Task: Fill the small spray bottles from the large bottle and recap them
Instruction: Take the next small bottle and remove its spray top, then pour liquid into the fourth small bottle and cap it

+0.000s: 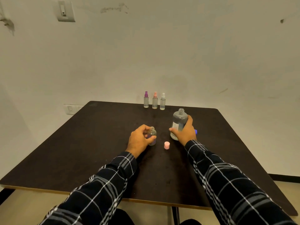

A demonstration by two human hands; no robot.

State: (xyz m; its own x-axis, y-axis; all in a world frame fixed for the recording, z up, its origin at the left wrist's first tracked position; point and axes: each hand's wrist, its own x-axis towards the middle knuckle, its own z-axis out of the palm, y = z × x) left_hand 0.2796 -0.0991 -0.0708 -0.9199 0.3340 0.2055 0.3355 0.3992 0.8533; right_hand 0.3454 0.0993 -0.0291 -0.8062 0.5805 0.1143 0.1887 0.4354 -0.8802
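- Gripping the small clear uncapped spray bottle (pixel 152 137), your left hand (pixel 140 138) has its fingers and thumb curled round the bottle's body.
- That small bottle stands upright near the middle of the dark brown square table (pixel 97 143), and its threaded neck is open.
- Your right hand (pixel 185 131) is wrapped round the lower half of the large clear plastic bottle with a white label (pixel 179 120), fingers curled on its far side and thumb on the near side.
- The large bottle sits at about two o'clock from the small one, apart from it. Its neck is uncapped and leans slightly to the right. You cannot tell whether its base rests on the table.
- A round pink plastic cap (pixel 166 145) stands on the table at five o'clock from the small bottle, between your two hands and touching neither.
- A small blue object (pixel 196 131) peeks out at three o'clock from your right hand. It is mostly hidden, so what it is cannot be told.
- At the table's twelve o'clock edge three small clear spray bottles stand upright in a row, just beside one another. From left to right they are the purple-topped bottle (pixel 146 99), the pink-topped bottle (pixel 155 101) and the white-topped bottle (pixel 162 101).
- Dark plaid sleeves (pixel 227 181) cover both your forearms.
- A white switch plate (pixel 66 12) hangs on the off-white wall at eleven o'clock, high above the table.
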